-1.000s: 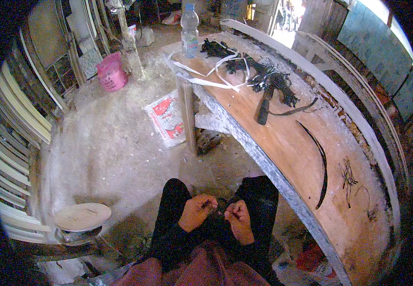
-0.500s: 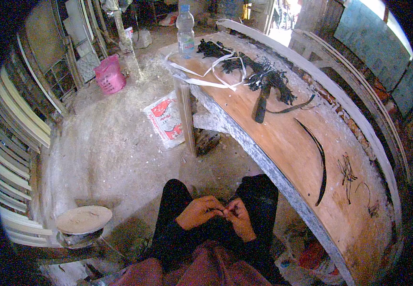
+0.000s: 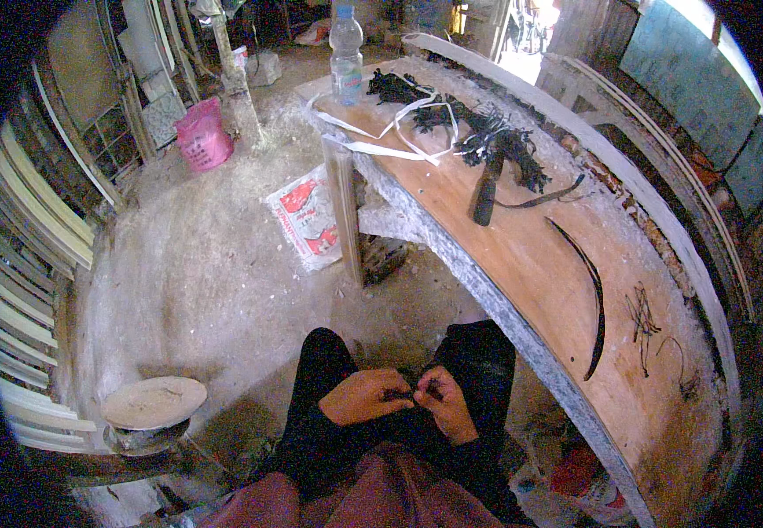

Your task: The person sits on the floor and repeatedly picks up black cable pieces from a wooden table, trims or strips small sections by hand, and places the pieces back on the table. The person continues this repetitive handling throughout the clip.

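Over my lap, my left hand and my right hand meet with fingertips pinched close together. Whatever lies between the fingers is dark or too small to name against my black trousers. To the right is a wooden bench top. On it lie a long curved black strip, a tangle of thin dark strands, a dark tapered handle and a heap of black strips. White strap loops lie at its far end. Neither hand touches the bench.
A clear plastic bottle stands at the bench's far corner. On the floor are a printed white sack and a pink bag. A round-topped stool is at the lower left. Light slats line the left side.
My hands have drawn slightly apart at the fingertips, the right one tilting a little. The left hand has shifted slightly left and turned its back up more. The bench things stay put.
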Motion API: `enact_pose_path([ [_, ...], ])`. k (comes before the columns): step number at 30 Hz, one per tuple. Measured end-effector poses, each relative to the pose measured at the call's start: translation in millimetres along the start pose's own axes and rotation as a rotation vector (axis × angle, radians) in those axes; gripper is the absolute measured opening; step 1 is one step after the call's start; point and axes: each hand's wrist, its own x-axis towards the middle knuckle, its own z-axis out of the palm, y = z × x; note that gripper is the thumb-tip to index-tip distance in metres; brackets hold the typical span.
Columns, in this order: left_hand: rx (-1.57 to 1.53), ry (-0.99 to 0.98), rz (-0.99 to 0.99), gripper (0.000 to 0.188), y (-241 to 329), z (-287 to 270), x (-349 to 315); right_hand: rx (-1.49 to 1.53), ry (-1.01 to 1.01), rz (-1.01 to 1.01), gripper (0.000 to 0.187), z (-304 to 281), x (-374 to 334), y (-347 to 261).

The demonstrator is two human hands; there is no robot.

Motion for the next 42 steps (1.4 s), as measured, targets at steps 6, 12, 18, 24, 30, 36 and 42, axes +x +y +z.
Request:
enact_pose_path([
  [6, -0.059, 0.012, 0.057, 0.024, -1.2, -3.6, 1.0, -0.108, -0.060, 0.047, 0.014, 0.1, 0.7, -1.9],
  [12, -0.102, -0.015, -0.012, 0.023, 0.4, -2.3, -2.8, -0.386, -0.004, 0.013, 0.016, 3.6, -3.9, -15.3],
  [18, -0.118, -0.009, 0.007, 0.022, 8.5, -3.3, 0.4, -0.671, 0.031, -0.213, 0.021, 16.3, -17.8, -48.1],
  [24, -0.164, -0.106, 0.126, 0.018, 39.7, -22.0, -10.2, -0.886, -0.167, -0.504, 0.015, 18.2, -29.7, -88.4],
  [30, -0.332, -0.249, 0.459, 0.011, 67.0, -31.5, -23.7, -0.674, -0.582, -0.685, 0.009, 17.6, -35.4, -128.1],
  [36, -0.422, -0.233, 0.546, 0.011, 79.1, -30.1, -32.5, -0.295, -0.704, -0.621, 0.008, 28.0, -31.7, -132.1],
  [42, -0.418, -0.180, 0.587, 0.012, 77.8, -26.5, -35.7, 0.232, -0.693, -0.512, 0.007, 34.2, -30.0, -113.4],
])
